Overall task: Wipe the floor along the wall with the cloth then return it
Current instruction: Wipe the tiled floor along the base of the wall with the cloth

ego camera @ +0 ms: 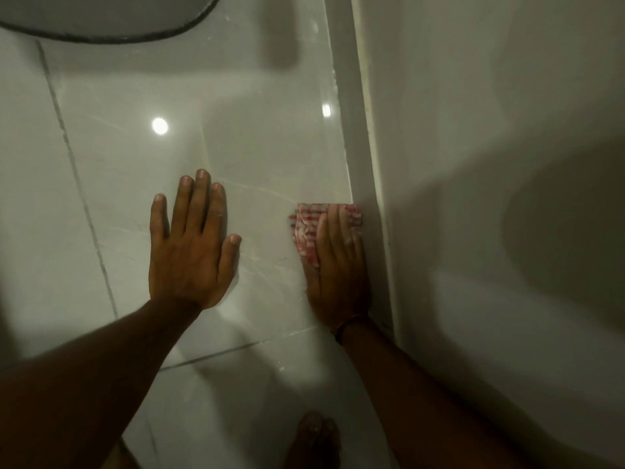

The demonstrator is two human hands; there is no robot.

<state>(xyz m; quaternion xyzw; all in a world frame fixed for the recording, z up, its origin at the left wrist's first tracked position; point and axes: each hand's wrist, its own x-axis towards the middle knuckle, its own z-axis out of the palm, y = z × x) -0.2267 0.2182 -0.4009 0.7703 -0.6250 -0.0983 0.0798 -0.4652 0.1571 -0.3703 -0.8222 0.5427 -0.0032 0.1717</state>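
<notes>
A red-and-white checked cloth (306, 228) lies bunched on the glossy pale tiled floor (257, 137), right against the skirting of the white wall (473, 164). My right hand (338, 265) presses flat on the cloth, fingers pointing away from me, its outer edge touching the skirting. Most of the cloth is hidden under that hand. My left hand (192, 245) rests palm down on the bare tile to the left, fingers spread, holding nothing.
A pale skirting strip (365, 137) runs along the wall's foot from near to far. A grey mat with a dark rim (111, 18) lies at the far left. My bare foot (314, 438) stands near the bottom edge. Dark grout lines cross the tiles.
</notes>
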